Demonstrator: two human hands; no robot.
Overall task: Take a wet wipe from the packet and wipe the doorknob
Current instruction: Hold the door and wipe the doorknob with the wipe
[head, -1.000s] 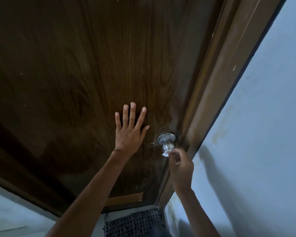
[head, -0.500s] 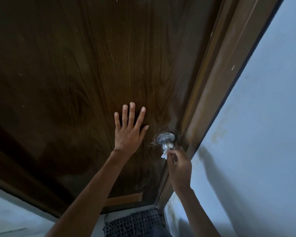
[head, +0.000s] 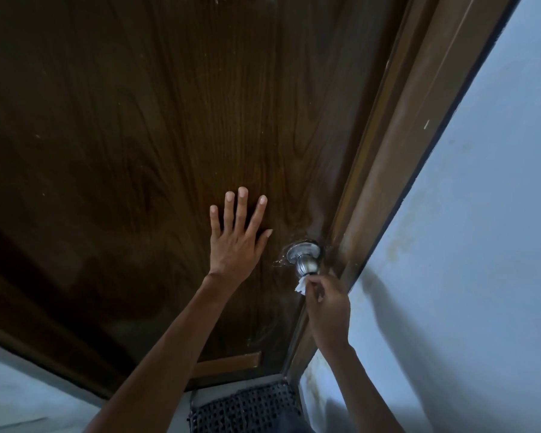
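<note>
A round silver doorknob (head: 306, 264) sticks out of the dark brown wooden door (head: 169, 135) near its right edge. My right hand (head: 327, 310) is closed around a crumpled white wet wipe (head: 301, 286) and presses it against the lower front of the knob. A small tuft of the wipe shows at my fingertips. My left hand (head: 236, 242) lies flat on the door just left of the knob, fingers spread, holding nothing. The wipe packet is out of view.
The lighter brown door frame (head: 397, 145) runs up the right side of the door. A pale blue wall (head: 481, 245) stands to the right. A dark woven mat (head: 247, 407) lies on the floor at the door's foot.
My right hand with the wipe has shifted slightly up along the underside of the knob. The left hand has stayed flat on the door.
</note>
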